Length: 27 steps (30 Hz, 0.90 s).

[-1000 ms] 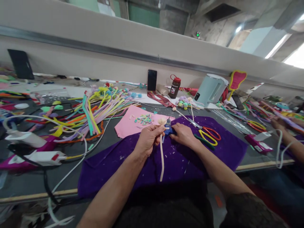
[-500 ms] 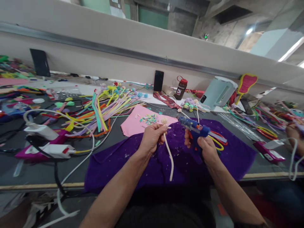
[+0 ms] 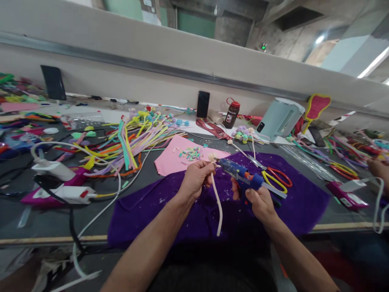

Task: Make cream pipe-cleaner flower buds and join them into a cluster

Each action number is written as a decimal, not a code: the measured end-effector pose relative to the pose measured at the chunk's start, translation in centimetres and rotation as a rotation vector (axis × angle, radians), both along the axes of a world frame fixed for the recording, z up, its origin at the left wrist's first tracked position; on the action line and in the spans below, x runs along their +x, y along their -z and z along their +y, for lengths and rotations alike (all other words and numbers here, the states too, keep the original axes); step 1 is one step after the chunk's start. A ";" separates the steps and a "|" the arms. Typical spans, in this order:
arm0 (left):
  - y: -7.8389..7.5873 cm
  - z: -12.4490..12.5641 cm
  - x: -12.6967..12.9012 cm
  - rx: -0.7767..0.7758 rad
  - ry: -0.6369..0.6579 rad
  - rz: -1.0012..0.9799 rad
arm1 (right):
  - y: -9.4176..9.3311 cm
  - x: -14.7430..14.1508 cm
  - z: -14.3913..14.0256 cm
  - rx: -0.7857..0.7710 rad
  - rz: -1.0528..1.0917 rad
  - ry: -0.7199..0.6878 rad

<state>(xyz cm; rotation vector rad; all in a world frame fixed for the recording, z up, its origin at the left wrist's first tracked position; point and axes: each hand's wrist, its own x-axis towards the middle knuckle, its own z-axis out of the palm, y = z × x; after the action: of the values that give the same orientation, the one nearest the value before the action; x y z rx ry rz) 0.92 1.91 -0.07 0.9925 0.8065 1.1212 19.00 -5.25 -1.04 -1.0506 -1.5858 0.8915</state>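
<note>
Left hand clamped on cream pipe cleaner, above purple cloth. Right hand closed around blue glue gun, nozzle touching the cleaner's curled tip.

Cream pipe cleaner: small coiled bud at top end, stem hanging down in a slight curve over the purple cloth, upper part pinched in left hand. Blue glue gun: gripped in right hand, barrel tilted up-left, nozzle tip right at the bud
</note>
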 end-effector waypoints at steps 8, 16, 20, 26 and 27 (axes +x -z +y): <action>0.2 0.0 0.0 0.023 -0.014 0.019 | 0.4 0.1 -0.1 0.075 -0.098 0.041; 0.2 0.0 0.0 0.035 -0.007 0.029 | 0.5 0.0 -0.1 0.082 -0.117 0.045; 0.2 0.0 0.0 0.039 -0.008 0.022 | 0.4 0.0 -0.2 0.078 -0.131 0.049; 0.2 0.0 0.0 0.043 -0.013 0.028 | 0.5 0.0 -0.1 0.069 -0.143 0.047; 0.2 0.0 0.0 0.041 -0.015 0.030 | 0.5 0.0 -0.2 0.063 -0.147 0.042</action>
<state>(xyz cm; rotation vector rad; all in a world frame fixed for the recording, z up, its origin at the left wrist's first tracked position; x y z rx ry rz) 0.90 1.94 -0.30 1.0406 0.8195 1.1420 19.03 -5.42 -1.57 -1.1215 -1.6964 0.7454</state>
